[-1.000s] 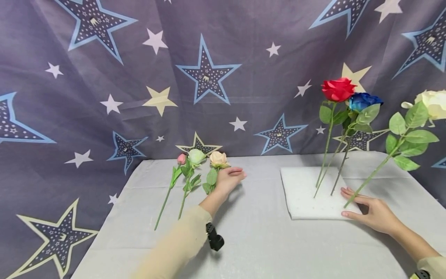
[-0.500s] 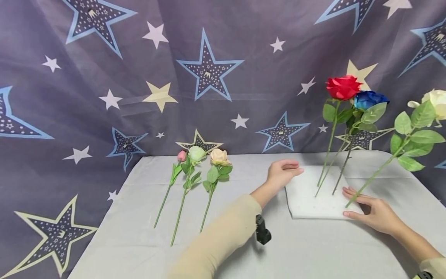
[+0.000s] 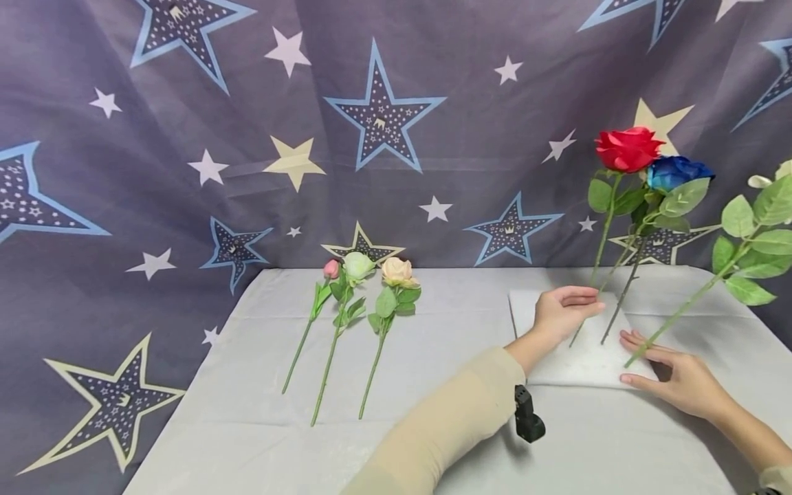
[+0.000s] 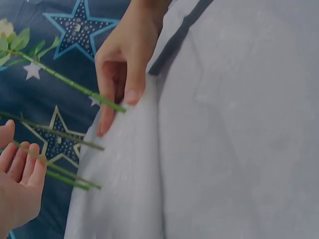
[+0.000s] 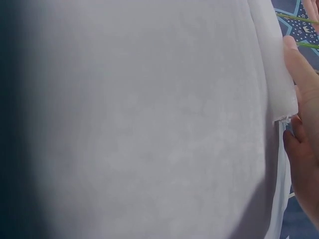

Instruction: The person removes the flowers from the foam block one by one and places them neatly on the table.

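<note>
On the desk point(image 3: 460, 344), a red rose point(image 3: 628, 149), blue rose point(image 3: 678, 172) and cream rose point(image 4: 6, 27) are held in a foam block point(image 3: 590, 370). Its corner is touched by the right hand point(image 3: 683, 380), fingers outstretched; the left hand point(image 3: 563, 316), fingers relaxed, is positioned beside the stems point(image 3: 619, 309).

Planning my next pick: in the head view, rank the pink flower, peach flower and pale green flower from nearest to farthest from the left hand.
From the left hand:
1. Peach flower, rightmost of the three.
2. Pale green flower, in the middle.
3. Pink flower, leftmost.
</note>
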`<state>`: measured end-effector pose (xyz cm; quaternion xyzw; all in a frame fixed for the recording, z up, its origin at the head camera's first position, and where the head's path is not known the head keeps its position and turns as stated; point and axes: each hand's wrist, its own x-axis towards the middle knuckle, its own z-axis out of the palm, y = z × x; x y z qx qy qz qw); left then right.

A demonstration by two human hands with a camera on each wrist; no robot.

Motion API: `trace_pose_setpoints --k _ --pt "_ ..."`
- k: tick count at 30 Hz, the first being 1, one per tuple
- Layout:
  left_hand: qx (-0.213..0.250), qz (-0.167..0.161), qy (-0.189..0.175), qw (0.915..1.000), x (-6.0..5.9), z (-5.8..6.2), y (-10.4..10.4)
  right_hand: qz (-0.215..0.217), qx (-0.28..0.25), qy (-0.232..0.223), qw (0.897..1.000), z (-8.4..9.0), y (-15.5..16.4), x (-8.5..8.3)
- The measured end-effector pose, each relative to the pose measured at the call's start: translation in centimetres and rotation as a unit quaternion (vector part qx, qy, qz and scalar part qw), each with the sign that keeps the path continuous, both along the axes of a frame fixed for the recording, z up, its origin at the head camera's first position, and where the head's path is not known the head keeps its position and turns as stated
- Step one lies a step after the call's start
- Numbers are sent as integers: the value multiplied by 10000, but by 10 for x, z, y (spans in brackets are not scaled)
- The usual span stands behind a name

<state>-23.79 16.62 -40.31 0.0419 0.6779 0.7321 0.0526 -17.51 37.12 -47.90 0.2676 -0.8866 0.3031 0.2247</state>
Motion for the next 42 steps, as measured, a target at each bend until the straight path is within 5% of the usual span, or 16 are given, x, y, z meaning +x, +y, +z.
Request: trace_pose_setpoints --k 7,19,26,36,42 --pt "-77 300 510 9982 4 3 6 -78 -49 -128 9999 3 0 2" --pt "306 447 840 9950 2 3 -1 -153 -191 -128 9996 4 0 2" --pt "1044 808 973 9865 0 3 -7 -68 -62 -2 10000 -1 3 1" --pt "1397 629 1350 9789 -4 0 -35 -34 -95 48 9999 -1 0 -1" --pt "1398 550 1191 9814 -2 -2 -63 -40 -63 23 10000 0 0 0"
